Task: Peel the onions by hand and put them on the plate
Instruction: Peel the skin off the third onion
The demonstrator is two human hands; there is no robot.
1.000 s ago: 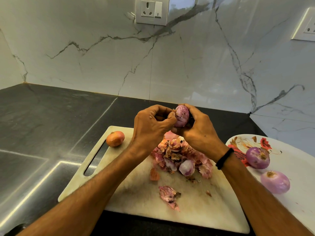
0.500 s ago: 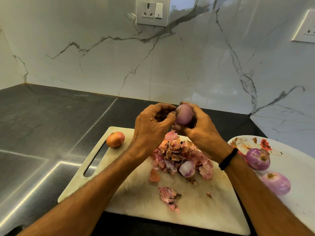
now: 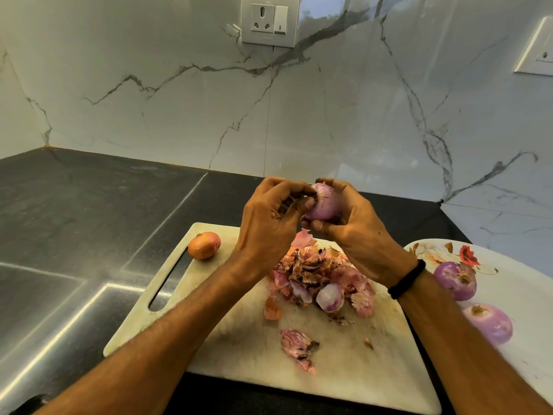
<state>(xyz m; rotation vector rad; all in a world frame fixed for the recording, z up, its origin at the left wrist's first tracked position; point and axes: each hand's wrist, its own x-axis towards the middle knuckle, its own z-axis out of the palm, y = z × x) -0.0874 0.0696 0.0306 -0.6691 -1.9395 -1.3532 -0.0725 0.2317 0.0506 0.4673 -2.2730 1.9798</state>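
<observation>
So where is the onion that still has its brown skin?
Head view: the unpeeled onion sits at the far left corner of the cutting board, beyond the handle slot, left of the left hand, apart from the peel pile.

One view only, head-worn and wide-angle. It looks forward and down from over the near edge of the dark desk (image 3: 89, 205), facing the marble wall (image 3: 329, 115). Both forearms (image 3: 155, 339) enter from the bottom edge. The left grip (image 3: 269, 223) and right grip (image 3: 359, 232) meet near frame centre, close to the lens. Lower middle is filled by the cutting board (image 3: 245, 339). The right edge cuts the flowered plate (image 3: 532, 283). A wall socket (image 3: 264, 22) sits at the top edge.
</observation>
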